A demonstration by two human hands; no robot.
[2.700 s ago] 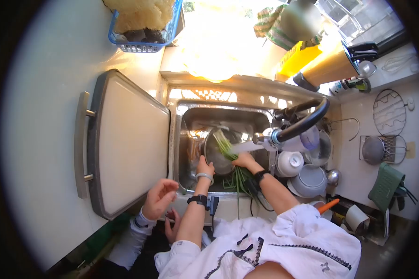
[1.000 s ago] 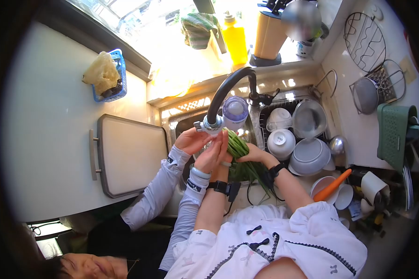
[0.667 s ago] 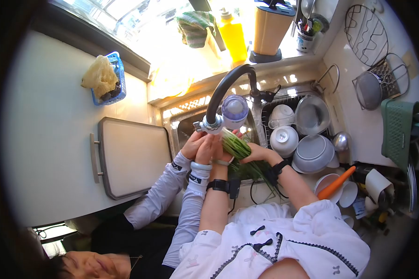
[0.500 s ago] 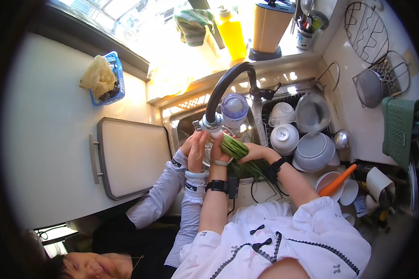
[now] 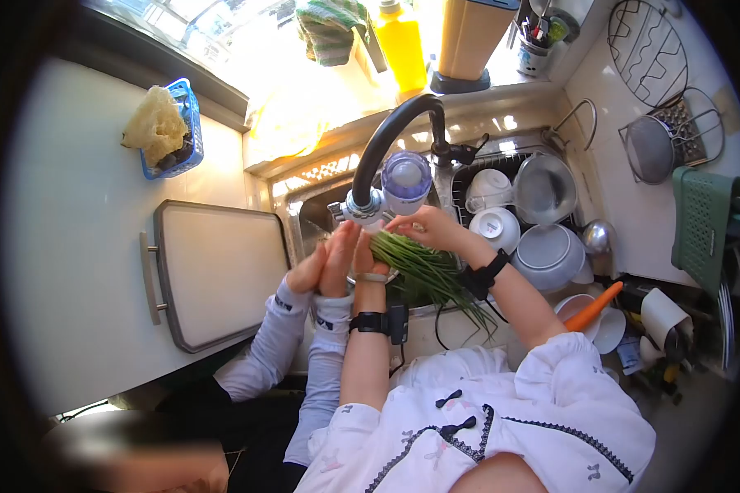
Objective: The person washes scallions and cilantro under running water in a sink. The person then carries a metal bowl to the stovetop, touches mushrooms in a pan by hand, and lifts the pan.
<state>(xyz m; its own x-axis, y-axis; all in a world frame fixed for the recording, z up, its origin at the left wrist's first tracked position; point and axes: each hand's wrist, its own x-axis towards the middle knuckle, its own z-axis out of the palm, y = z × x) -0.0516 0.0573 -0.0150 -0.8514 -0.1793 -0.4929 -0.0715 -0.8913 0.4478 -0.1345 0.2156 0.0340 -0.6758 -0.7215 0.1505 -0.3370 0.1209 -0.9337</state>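
One loose bunch of long, thin green stalks with pale ends [image 5: 423, 267] is slanting over the rectangular stainless-steel sink [image 5: 311, 215] in the head view, pale ends just below the spout of the curved black tap [image 5: 382, 138], tips fanning past the near rim. The person's left hand [image 5: 367, 257] is lying against those ends, fingers mostly hidden, so its grip cannot be told; the right hand [image 5: 429, 228] is bending its fingers down there, a pinch not being discernible. Just beside, a co-worker's near hand [image 5: 337, 259] and far hand [image 5: 306, 271] are pressing close together. Likely risks: stalks slipping free, the bunch looking untied; hands bumping under the crowded spout; drips reaching the small black boxy device [image 5: 400, 324] at the left wrist, the tips hanging nearby.
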